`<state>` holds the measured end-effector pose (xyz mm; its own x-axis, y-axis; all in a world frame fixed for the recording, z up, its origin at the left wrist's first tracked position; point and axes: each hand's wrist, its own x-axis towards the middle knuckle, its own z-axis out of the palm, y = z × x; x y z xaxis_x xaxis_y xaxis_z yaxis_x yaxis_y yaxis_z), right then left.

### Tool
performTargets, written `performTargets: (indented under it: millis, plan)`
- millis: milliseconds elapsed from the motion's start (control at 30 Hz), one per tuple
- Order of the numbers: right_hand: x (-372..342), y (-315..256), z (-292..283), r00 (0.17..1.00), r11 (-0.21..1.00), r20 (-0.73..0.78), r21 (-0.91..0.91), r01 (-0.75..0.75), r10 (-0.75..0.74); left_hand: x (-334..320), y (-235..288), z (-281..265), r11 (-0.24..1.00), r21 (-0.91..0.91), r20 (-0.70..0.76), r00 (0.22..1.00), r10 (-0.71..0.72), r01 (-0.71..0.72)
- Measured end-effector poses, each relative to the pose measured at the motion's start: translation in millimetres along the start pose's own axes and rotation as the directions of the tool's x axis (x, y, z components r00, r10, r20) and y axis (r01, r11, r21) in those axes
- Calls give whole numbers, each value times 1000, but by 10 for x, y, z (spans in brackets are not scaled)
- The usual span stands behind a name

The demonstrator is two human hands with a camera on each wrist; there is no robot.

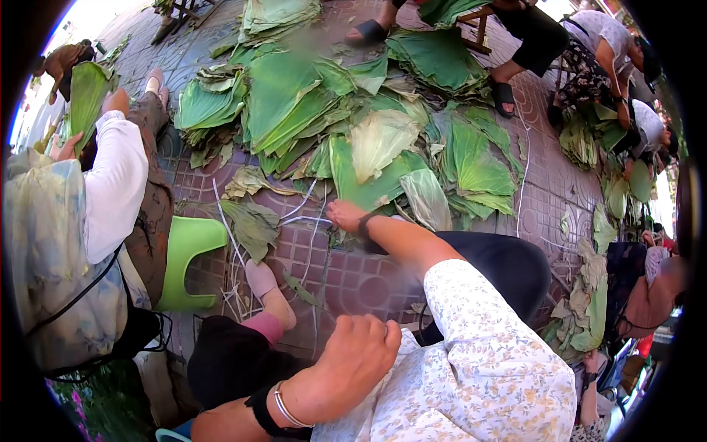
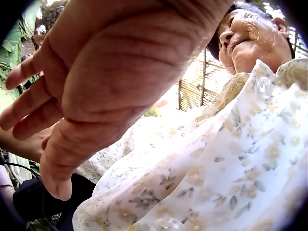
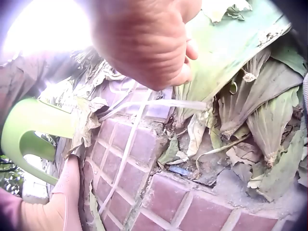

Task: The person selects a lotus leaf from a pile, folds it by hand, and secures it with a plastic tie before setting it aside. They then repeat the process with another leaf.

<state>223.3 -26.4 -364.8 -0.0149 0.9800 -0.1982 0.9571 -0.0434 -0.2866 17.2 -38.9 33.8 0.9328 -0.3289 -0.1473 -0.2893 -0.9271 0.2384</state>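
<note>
My right hand (image 1: pixel 345 215) reaches down to the lower edge of a pile of large folded lotus leaves (image 1: pixel 383 166). In the right wrist view its fingertips are right at the edge of a pale green lotus leaf (image 3: pixel 226 57); I cannot tell whether they pinch it. A white plastic strip (image 3: pixel 168 103) runs over the paving and in beneath the leaves, just below that hand. My left hand (image 1: pixel 342 368) hangs in front of my floral shirt and holds nothing. In the left wrist view its fingers (image 2: pixel 31 103) are loosely extended, with the thumb apart.
More leaf stacks (image 1: pixel 287 103) cover the tiled ground (image 1: pixel 353 283) ahead. Loose white strips (image 1: pixel 230 236) lie to the left, near a lime green stool (image 1: pixel 188 258). A person in a white sleeve (image 1: pixel 116 188) sits at left holding a leaf (image 1: pixel 88 99). Other people work at the right.
</note>
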Motion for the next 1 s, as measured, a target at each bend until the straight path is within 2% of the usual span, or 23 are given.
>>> performTargets:
  millis: [67, 200, 267, 333, 367, 400, 467, 500, 600, 633, 667, 733, 833, 867, 967, 1000]
  plan:
    - [-37, 66, -32, 995, 995, -43, -60, 82, -85, -39, -12, 62, 1000, 2, -118, 993, -4, 4]
    - [-196, 234, -434, 975, 970, -43, -127, 209, -216, -37, 16, 60, 999, 37, -52, 998, -36, 38]
    - [-308, 341, -690, 973, 982, -155, -105, 155, -170, -55, 23, 95, 999, 14, -72, 997, -36, 37]
    - [-365, 537, -825, 977, 999, -210, -39, 27, -35, -86, 26, 122, 998, 44, -125, 992, -28, 33]
    - [-422, 625, -914, 982, 997, -175, 37, -66, 72, -96, 30, 136, 998, 59, -153, 988, -20, 29]
    - [-464, 770, -949, 971, 971, -78, 98, -218, 226, -99, 40, 147, 998, 51, -144, 989, -33, 41]
    - [-549, 1132, -1002, 951, 965, -170, 93, -247, 260, -98, 50, 166, 997, 40, -125, 991, -56, 61]
    - [-588, 1366, -1044, 944, 952, -139, 117, -285, 299, -110, 51, 176, 998, 35, -133, 990, -55, 60]
    - [-824, 1513, -1501, 879, 892, -234, 293, -344, 415, -127, 49, 206, 999, 6, -131, 990, -53, 54]
    - [-872, 1529, -1634, 850, 867, -245, 318, -383, 466, -118, 49, 222, 999, -12, -113, 992, -53, 52]
    - [-910, 1534, -1756, 820, 795, -176, 421, -438, 545, -110, 51, 242, 998, -31, -95, 994, -52, 49]
    - [-970, 1520, -2003, 747, 607, -15, 594, -527, 664, -117, 43, 298, 999, -14, -165, 985, -46, 44]
    - [-1016, 1630, -2068, 817, 830, -250, 371, -416, 520, -90, 19, 357, 999, -27, -186, 982, -35, 31]
    - [-1006, 1692, -2094, 777, 714, -135, 512, -477, 615, -76, 6, 351, 999, -37, -178, 984, -30, 24]
    - [-1049, 1529, -2322, 816, 755, -112, 467, -461, 567, -49, -22, 283, 991, -128, -61, 997, -50, 42]
    - [-1060, 1463, -2375, 821, 731, -80, 511, -453, 565, -37, -37, 277, 989, -130, -35, 997, -74, 68]
